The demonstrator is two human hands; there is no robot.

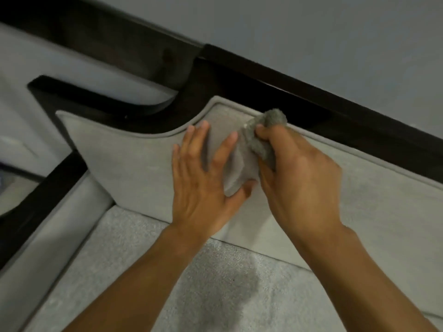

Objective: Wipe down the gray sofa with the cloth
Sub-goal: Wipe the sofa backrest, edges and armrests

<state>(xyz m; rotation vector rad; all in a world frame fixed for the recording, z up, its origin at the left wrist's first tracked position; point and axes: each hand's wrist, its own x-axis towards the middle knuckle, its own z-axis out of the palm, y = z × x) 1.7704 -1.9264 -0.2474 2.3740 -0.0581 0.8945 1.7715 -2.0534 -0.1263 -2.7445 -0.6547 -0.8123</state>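
Observation:
The gray sofa (pixel 124 168) fills the view, its padded backrest edged with piping and framed in dark wood. A gray cloth (pixel 263 133) is bunched against the upper part of the backrest, near its top edge. My right hand (pixel 297 178) is closed around the bunched part of the cloth. My left hand (pixel 203 178) lies on the backrest with fingers spread, its thumb and index finger on the looser lower fold of the cloth (pixel 236 171). Both forearms reach up from the bottom of the view.
The dark wooden frame (pixel 263 77) runs diagonally behind the backrest, with a gray wall (pixel 311 27) above it. The seat cushion (pixel 143 259) below carries a darker patch (pixel 230 281). A padded armrest (pixel 55 226) with a dark wood rail sits at left.

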